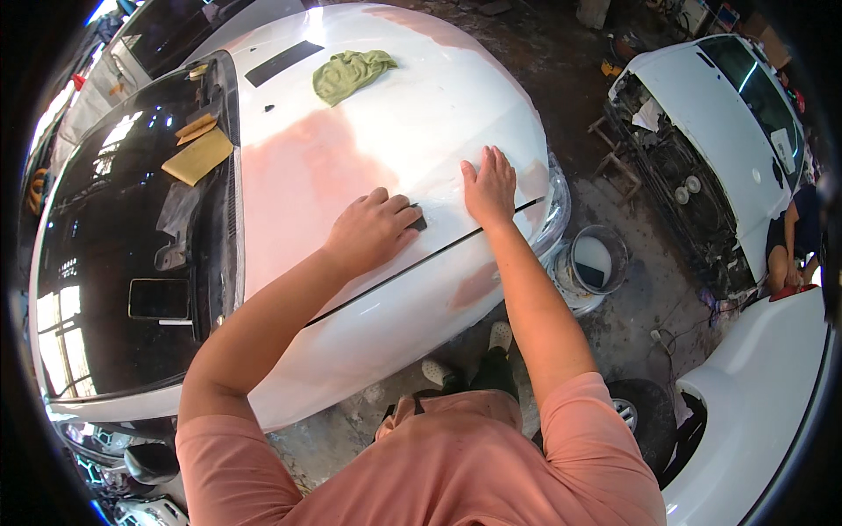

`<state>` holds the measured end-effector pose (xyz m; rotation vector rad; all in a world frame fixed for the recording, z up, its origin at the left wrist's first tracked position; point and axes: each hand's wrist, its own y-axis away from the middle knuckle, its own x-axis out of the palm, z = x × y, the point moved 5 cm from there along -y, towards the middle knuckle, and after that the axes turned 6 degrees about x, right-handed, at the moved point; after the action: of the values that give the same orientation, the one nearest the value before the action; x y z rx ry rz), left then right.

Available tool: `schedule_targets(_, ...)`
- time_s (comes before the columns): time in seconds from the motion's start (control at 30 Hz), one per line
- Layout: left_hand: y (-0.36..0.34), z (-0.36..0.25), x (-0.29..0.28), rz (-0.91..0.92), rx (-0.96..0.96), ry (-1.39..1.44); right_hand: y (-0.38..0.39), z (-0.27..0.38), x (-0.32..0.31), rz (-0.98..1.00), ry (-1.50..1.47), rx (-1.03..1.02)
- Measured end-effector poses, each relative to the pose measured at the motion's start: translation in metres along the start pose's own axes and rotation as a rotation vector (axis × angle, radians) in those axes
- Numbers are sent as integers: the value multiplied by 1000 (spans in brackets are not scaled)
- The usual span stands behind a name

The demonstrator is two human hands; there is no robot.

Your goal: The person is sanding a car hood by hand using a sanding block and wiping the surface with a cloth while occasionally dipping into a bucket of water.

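My left hand (373, 230) is closed over a small dark piece of sandpaper (420, 219), pressed to the white car hood (430, 105). Most of that sandpaper is hidden beneath the fingers. To its right, my right hand (493, 186) lies flat on the hood near the front edge, fingers stretched and nothing in them. Dull pink patches (307, 167) mark the white paint. Farther up the hood lie a crumpled green cloth (351, 75) and a dark rectangular sheet (283, 63).
A phone (159, 299) and yellow sheets (198, 157) rest on the windshield. Right of the hood stands a bucket of cloudy liquid (591, 259). A partly dismantled white car (719, 131) is beyond, with a person (796, 232) beside it. A tire (643, 421) stands near my right side.
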<state>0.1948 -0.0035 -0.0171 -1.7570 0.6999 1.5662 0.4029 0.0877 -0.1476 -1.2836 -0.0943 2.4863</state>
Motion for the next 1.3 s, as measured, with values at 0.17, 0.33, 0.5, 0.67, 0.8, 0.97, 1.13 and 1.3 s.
schedule_targets(0.17, 75, -1, -28, 43, -10, 9, -2, -7, -5, 14, 69, 40)
schedule_targets(0.33, 52, 0, -23, 49, 48, 20, -2, -1, -3, 3, 7, 26)
schedule_targets(0.5, 12, 1, 6, 31, 30, -19, -2, -5, -1, -24, -7, -5)
schedule_targets(0.67, 83, -4, -33, 55, -25, -8, -4, -7, -4, -49, 51, 16)
schedule_targets(0.8, 24, -4, -11, 42, 55, 6, 0, 0, -2, -35, 6, 8)
schedule_targets(0.97, -65, 6, 19, 24, 55, -16, 1, -4, -1, -26, -24, 17)
schedule_targets(1.13, -79, 14, -52, -352, -182, 252, -5, -11, -1, -19, -22, 10)
schedule_targets(1.3, -23, 20, -94, -650, -465, 639, -9, -12, 0, 2, -28, -10)
